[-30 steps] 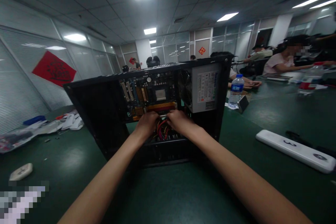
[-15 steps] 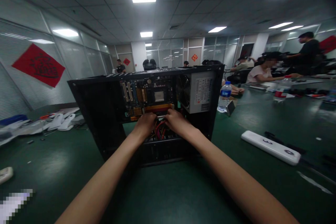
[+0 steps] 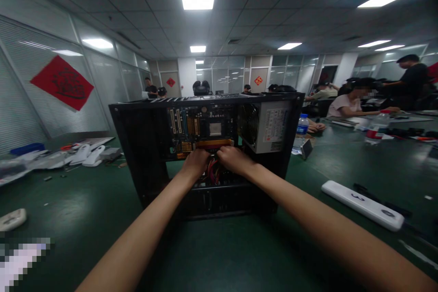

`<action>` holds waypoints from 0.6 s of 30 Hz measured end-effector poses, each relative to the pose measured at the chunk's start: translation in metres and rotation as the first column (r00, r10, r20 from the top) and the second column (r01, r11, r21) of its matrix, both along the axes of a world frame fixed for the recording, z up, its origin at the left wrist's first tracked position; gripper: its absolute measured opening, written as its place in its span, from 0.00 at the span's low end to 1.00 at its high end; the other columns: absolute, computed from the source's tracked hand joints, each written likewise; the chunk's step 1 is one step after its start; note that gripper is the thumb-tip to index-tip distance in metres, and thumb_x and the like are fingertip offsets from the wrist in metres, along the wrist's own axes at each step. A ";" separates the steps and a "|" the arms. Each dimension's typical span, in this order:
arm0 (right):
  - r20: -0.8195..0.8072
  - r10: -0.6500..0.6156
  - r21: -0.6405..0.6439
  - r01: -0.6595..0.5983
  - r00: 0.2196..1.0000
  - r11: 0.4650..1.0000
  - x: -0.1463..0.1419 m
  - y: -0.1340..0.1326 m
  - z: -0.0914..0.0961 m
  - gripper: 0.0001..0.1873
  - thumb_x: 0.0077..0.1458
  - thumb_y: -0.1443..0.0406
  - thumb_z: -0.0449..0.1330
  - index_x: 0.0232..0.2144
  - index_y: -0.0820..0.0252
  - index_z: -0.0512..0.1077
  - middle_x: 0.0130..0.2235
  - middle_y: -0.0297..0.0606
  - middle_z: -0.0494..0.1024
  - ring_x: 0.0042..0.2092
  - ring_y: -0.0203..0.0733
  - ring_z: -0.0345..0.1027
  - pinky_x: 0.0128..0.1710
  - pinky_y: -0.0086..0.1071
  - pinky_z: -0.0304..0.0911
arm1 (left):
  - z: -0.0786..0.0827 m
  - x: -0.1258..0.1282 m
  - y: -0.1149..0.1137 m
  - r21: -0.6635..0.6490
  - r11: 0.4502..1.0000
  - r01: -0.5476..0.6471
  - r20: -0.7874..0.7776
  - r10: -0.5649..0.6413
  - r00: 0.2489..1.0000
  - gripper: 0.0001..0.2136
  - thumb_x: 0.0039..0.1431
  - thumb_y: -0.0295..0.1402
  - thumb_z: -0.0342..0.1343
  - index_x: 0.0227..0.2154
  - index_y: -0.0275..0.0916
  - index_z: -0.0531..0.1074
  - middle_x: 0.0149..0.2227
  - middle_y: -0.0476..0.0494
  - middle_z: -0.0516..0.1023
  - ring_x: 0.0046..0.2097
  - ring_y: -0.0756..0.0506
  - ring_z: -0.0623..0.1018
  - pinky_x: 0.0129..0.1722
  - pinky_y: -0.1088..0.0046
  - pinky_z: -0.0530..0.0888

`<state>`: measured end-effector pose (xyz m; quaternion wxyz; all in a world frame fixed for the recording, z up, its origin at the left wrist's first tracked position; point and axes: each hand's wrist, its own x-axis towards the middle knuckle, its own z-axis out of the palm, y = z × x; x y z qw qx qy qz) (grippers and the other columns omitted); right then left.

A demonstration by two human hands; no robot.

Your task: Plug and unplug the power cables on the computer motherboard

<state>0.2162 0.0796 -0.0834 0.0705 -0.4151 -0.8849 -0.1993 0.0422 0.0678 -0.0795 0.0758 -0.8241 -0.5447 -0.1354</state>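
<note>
An open black computer case [image 3: 145, 146] stands on the green table in front of me, its inside facing me. The motherboard [image 3: 215, 129] is mounted inside, with pale slots on its left and a square silver chip at its middle. My left hand [image 3: 197, 163] and my right hand [image 3: 236, 160] reach in side by side at the board's lower edge, just below the orange-yellow memory slots [image 3: 219, 142]. Both hands are closed with fingers curled; what they pinch is hidden. Red and dark cables [image 3: 214, 171] hang between and below them. The power supply [image 3: 272, 127] sits at the upper right.
On the right lie a white power strip [image 3: 362, 205] and a small dark upright object [image 3: 306, 149] by a blue-capped bottle [image 3: 302, 125]. Another bottle [image 3: 377, 127] stands farther off. White parts [image 3: 92, 155] and plastic wrap lie left. Other people [image 3: 352, 100] sit and stand beyond.
My view has shifted, so the case and table things appear farther right and slightly lower. Both hands stay closed at the same place by the memory slots.
</note>
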 end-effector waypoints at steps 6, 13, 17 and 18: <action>0.146 0.020 0.042 -0.027 0.989 0.999 -0.002 0.004 -0.005 0.15 0.62 0.74 0.48 0.44 0.71 0.74 0.42 0.55 0.77 0.44 0.51 0.73 0.40 0.37 0.68 | -0.001 0.000 0.000 -0.001 1.000 -0.001 0.017 0.001 1.000 0.11 0.61 0.27 0.51 0.37 0.36 0.80 0.40 0.31 0.82 0.45 0.38 0.81 0.43 0.67 0.74; 0.123 -0.015 0.025 0.012 0.992 1.000 -0.007 0.002 -0.002 0.16 0.61 0.75 0.49 0.43 0.71 0.75 0.42 0.57 0.77 0.45 0.51 0.74 0.41 0.37 0.68 | -0.004 -0.002 0.004 -0.002 1.000 0.028 0.066 -0.028 0.997 0.12 0.62 0.32 0.52 0.39 0.38 0.81 0.40 0.34 0.83 0.44 0.41 0.81 0.42 0.70 0.72; 0.086 -0.018 0.022 0.016 0.996 1.000 -0.005 0.003 -0.003 0.15 0.62 0.74 0.49 0.44 0.71 0.75 0.43 0.55 0.77 0.46 0.52 0.73 0.41 0.37 0.68 | -0.008 -0.004 0.007 0.016 0.999 0.036 0.094 -0.038 0.995 0.13 0.63 0.32 0.50 0.40 0.38 0.81 0.39 0.36 0.83 0.43 0.43 0.81 0.41 0.72 0.71; 0.069 -0.021 0.022 0.019 0.997 1.000 -0.005 0.003 -0.003 0.15 0.62 0.73 0.49 0.44 0.70 0.74 0.43 0.55 0.77 0.47 0.52 0.73 0.42 0.37 0.68 | -0.008 -0.004 0.008 0.021 0.999 0.040 0.097 -0.042 0.994 0.14 0.64 0.32 0.49 0.40 0.38 0.81 0.39 0.36 0.83 0.42 0.43 0.81 0.41 0.72 0.71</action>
